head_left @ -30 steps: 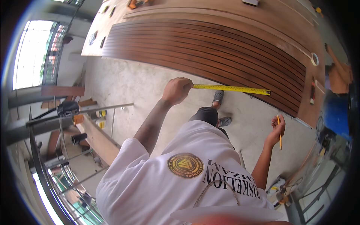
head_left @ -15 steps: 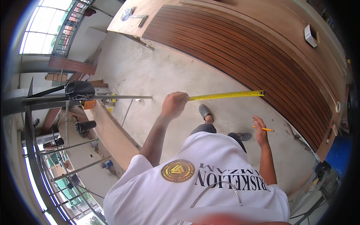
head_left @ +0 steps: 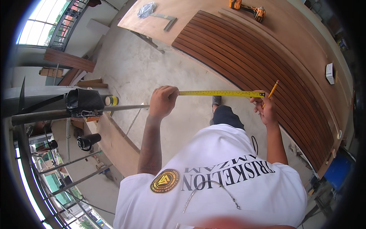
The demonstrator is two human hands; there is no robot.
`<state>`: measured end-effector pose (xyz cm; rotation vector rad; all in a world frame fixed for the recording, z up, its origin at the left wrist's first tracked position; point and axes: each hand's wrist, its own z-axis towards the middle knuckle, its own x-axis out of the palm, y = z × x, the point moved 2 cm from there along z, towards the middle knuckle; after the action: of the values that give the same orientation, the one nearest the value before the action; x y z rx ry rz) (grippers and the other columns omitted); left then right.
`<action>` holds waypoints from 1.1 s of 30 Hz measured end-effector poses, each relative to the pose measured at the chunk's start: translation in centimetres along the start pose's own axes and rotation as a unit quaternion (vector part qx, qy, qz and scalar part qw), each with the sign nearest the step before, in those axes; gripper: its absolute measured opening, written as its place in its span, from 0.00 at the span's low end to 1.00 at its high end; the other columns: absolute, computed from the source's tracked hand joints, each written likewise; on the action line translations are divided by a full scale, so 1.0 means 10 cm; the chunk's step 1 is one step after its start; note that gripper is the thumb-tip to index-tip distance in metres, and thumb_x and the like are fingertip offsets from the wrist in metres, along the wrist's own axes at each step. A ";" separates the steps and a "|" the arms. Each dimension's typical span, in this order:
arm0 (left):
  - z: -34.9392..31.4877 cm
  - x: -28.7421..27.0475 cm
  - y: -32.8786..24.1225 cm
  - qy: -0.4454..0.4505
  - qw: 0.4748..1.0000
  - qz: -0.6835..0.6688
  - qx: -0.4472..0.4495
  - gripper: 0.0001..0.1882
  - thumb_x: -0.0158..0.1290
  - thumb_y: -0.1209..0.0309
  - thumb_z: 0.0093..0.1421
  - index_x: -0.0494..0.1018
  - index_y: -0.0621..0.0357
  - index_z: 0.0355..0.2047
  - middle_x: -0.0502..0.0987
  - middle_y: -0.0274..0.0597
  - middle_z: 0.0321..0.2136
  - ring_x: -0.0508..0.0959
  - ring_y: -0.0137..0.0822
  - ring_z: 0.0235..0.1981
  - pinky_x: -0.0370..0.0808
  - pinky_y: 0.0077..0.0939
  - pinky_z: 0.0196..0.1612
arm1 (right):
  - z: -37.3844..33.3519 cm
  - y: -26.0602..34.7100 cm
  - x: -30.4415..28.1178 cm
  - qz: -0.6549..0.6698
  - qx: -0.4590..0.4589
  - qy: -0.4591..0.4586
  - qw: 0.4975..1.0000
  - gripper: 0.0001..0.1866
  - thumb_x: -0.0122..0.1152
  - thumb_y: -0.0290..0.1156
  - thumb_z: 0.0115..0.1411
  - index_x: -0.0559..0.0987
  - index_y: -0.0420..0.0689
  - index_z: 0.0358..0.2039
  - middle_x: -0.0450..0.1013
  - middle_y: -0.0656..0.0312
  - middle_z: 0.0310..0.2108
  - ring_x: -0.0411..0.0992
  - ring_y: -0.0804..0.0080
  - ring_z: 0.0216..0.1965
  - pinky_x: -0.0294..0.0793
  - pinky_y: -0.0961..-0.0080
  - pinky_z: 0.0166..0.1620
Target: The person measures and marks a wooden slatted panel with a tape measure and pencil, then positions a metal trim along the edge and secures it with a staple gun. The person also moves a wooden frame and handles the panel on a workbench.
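Observation:
A yellow tape measure (head_left: 217, 93) stretches across in front of me, its blade level above the floor. My left hand (head_left: 163, 100) is closed round its near end, which the fingers hide. At the blade's hooked tip is my right hand (head_left: 267, 108), with a fingertip against or just beneath it; which, I cannot tell. That hand also grips a yellow pencil (head_left: 272, 91), pointing up between the fingers. Beyond the right hand lies a dark brown slatted wood panel (head_left: 251, 65) on the workbench.
The long plywood workbench (head_left: 198, 30) bears a cordless drill (head_left: 249, 9), a metal square (head_left: 167, 21) and a small white box (head_left: 329, 73). On my left, a black bag (head_left: 84, 102) hangs by a metal pipe (head_left: 126, 107). A wooden board (head_left: 118, 139) stands below it.
My right hand has come up to the tape's tip, with the pencil now pointing upward. My left hand has shifted left with the tape. The view has turned, bringing the drill into sight.

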<state>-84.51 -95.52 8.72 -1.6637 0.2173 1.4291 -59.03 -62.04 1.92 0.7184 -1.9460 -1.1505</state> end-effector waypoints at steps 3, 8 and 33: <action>0.19 -0.26 0.50 -0.012 0.998 0.002 -0.069 0.06 0.57 0.70 0.64 0.81 0.59 0.33 0.82 0.44 0.31 0.81 0.49 0.36 0.75 0.41 0.43 | 0.80 0.17 0.24 -0.303 -0.054 -0.067 0.949 0.16 0.53 0.37 0.74 0.80 0.41 0.53 0.81 0.59 0.31 0.78 0.75 0.30 0.77 0.78 0.29; 0.63 -0.70 1.28 -0.057 0.979 -0.003 -0.197 0.10 0.56 0.67 0.65 0.81 0.62 0.37 0.82 0.47 0.30 0.81 0.44 0.33 0.75 0.35 0.40 | 2.49 0.45 0.73 -0.465 -0.131 -0.117 0.867 0.18 0.45 0.30 0.75 0.76 0.40 0.59 0.80 0.52 0.43 0.79 0.55 0.45 0.79 0.61 0.52; 4.77 -0.79 2.79 0.236 0.924 -0.032 0.299 0.05 0.57 0.73 0.63 0.79 0.62 0.32 0.80 0.48 0.28 0.80 0.49 0.31 0.75 0.39 0.37 | 3.21 0.04 1.96 -0.458 -0.149 -0.460 0.746 0.17 0.50 0.35 0.74 0.80 0.42 0.56 0.80 0.58 0.51 0.80 0.64 0.45 0.81 0.66 0.46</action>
<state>-138.33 -80.92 5.07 -1.4434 0.7813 0.7718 -96.49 -61.65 -1.61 1.0964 -2.0218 -2.7883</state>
